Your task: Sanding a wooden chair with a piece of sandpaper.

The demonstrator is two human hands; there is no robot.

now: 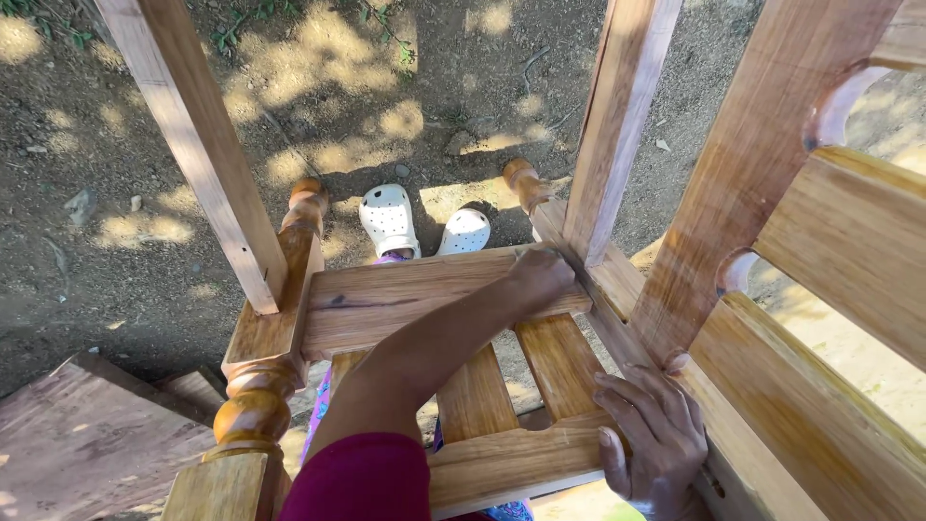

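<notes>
A varnished wooden chair frame (772, 164) lies tipped in front of me. My left hand (540, 278), on a maroon-sleeved arm, reaches across the seat slats (559, 362). Its curled fingers press on the wide cross rail (386, 299) where that rail meets a corner post. Anything under the palm is hidden. Lower right, my right hand (656, 439) grips the edge of the seat frame (511, 463), fingers wrapped over the wood beside a thick post. A turned leg (256, 405) stands at the left.
My feet in white clogs (389, 220) stand on bare dirt (116, 241) beyond the rail, in dappled shade. A weathered wooden board (87, 444) lies at the lower left. Straight chair posts (203, 154) cross the view above my hands.
</notes>
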